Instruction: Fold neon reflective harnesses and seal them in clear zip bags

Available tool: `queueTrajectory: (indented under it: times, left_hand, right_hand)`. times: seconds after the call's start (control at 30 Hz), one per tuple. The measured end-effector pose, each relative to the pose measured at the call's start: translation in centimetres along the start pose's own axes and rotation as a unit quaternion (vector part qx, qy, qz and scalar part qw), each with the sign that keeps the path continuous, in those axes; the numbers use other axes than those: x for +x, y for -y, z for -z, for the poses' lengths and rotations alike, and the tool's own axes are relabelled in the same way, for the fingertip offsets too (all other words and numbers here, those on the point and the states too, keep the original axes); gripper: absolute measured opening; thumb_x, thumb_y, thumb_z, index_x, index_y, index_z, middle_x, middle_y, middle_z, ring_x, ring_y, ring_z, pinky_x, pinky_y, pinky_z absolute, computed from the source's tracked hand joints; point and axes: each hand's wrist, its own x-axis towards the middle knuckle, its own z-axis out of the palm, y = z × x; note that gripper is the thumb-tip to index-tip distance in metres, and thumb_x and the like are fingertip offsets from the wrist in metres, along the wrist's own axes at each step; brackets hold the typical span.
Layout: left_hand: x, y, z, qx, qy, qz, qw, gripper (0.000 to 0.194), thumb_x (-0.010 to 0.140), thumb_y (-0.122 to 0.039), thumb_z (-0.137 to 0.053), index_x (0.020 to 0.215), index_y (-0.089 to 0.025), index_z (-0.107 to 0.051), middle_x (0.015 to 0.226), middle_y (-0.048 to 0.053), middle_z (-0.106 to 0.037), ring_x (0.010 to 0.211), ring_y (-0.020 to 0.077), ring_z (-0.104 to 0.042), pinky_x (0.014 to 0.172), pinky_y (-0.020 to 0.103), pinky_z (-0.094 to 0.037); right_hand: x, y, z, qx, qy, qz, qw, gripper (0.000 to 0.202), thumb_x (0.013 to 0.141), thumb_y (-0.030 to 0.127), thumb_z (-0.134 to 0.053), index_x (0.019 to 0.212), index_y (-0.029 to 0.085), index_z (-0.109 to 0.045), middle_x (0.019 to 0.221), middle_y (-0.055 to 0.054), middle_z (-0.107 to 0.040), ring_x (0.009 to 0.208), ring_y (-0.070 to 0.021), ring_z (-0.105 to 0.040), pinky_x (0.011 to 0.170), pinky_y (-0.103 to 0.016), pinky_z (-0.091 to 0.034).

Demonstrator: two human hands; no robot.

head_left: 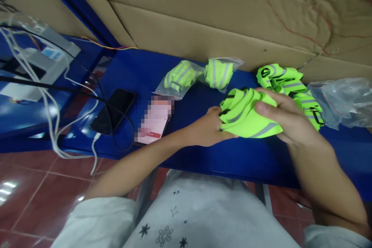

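Neon bundle: the folded neon bundle (250, 114), yellow-green with silver stripes, is being held between the two hands, over the blue bench (247, 159) and in front of the body.
Long axis: its longer side is running roughly from left to right, from one hand toward the other; the folds are opening toward the left, so the layered edges are facing the left hand.
Right hand: the right hand (287, 114) is clamping the right end, the thumb pressing on the near face and the other fingers going behind.
Left hand: the left hand (206, 128) is touching the left end from below; its fingertips are hiding under the cloth, so I cannot tell if they are closing on it.
Nearer hand: neither is being nearer, as both are in contact; only the right one is showing a sure grip.
Loose straps: the loose straps (280, 73) are lying behind the right hand, and the clear plastic (351, 100) is lying just to their right.
Bagged bundles: two bagged bundles (219, 73) are resting farther back, left of the loose straps.
Lit phone: the lit phone (155, 120) is lying left of the left hand.
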Motion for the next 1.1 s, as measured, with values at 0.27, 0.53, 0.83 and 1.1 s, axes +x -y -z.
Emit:
queueTrajectory:
  times: [0.27,0.53,0.83,1.1]
  left_hand:
    - [-0.1,0.2,-1.4,0.228,-0.062,-0.010,0.972,0.039,0.084,-0.042,-0.082,0.114,-0.019,-0.072,0.134,0.014,-0.065,0.125,0.0335,-0.062,0.111,0.048,-0.049]
    - [0.7,1.4,-0.7,-0.180,-0.159,0.113,0.964,0.079,0.068,-0.037,-0.093,0.131,-0.023,-0.049,0.107,0.004,-0.061,0.087,0.0178,-0.063,0.079,0.031,-0.055]
    - [-0.2,-0.9,-0.4,-0.211,-0.101,-0.022,0.972,0.081,0.077,-0.025,-0.087,0.151,-0.026,-0.054,0.157,0.010,-0.054,0.145,0.0318,-0.052,0.119,0.040,-0.044]
    - [-0.5,-1.4,-1.6,-0.185,-0.125,-0.043,0.974,0.083,0.069,-0.038,-0.096,0.141,-0.023,-0.056,0.147,0.011,-0.061,0.135,0.0308,-0.059,0.114,0.041,-0.048]
  right_hand:
    - [-0.6,-6.5,0.7,0.194,0.071,-0.127,0.970,0.058,0.080,0.071,-0.077,0.113,0.023,-0.076,0.099,-0.006,-0.079,0.096,-0.0271,-0.078,0.089,-0.041,-0.064]
    - [-1.4,-7.9,-0.4,-0.042,-0.054,0.172,0.983,0.058,0.090,0.067,-0.070,0.129,0.025,-0.069,0.117,-0.009,-0.077,0.103,-0.0286,-0.077,0.085,-0.041,-0.065]
    - [-2.3,-8.4,-1.4,-0.320,-0.110,0.439,0.832,0.067,0.087,0.051,-0.081,0.147,0.029,-0.062,0.128,-0.012,-0.071,0.114,-0.0292,-0.072,0.096,-0.041,-0.062]
    - [-3.0,-9.1,-1.2,-0.370,-0.267,0.447,0.770,0.067,0.088,0.074,-0.067,0.142,0.034,-0.068,0.099,-0.011,-0.057,0.089,-0.0300,-0.067,0.077,-0.047,-0.062]
